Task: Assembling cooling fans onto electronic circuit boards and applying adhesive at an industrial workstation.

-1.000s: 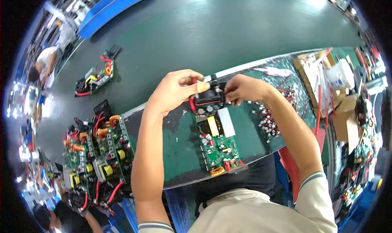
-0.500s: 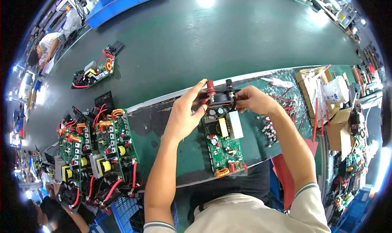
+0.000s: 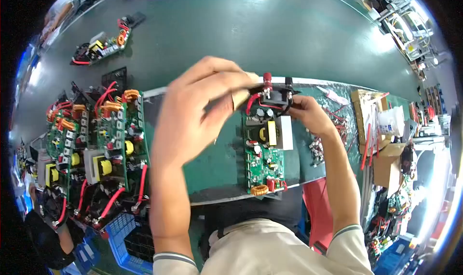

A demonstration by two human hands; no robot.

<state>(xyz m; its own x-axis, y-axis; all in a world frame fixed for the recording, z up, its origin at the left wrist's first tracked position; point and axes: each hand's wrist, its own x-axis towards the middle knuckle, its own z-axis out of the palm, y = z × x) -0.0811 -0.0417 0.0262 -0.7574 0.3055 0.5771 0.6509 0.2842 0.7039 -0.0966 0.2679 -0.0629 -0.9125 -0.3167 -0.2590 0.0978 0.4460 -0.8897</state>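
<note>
A green circuit board point(image 3: 265, 165) with a yellow transformer, pale heat sink and copper coil lies in front of me. At its far end stands a black end panel point(image 3: 276, 98) with a red binding post point(image 3: 267, 81) and a black binding post point(image 3: 288, 83). My right hand point(image 3: 310, 115) pinches the panel's right side, near a dark cable. Raised and blurred, my left hand point(image 3: 197, 111) is left of the panel, fingers stretched and thumb apart. Its fingertips come close to the red post; whether they touch the panel is unclear.
Several assembled circuit boards point(image 3: 113, 145) stand upright at left. Another board point(image 3: 103, 46) lies on the far green surface. At right are a glue tube point(image 3: 333, 95), small loose parts point(image 3: 317, 151), a cardboard box point(image 3: 387, 166) and a white tub point(image 3: 391, 121). A blue crate point(image 3: 123, 241) sits low left.
My left hand has come off its earlier hold around the red post, rising and swinging left. My right hand stays at the panel's right side. The whole view has shifted a little.
</note>
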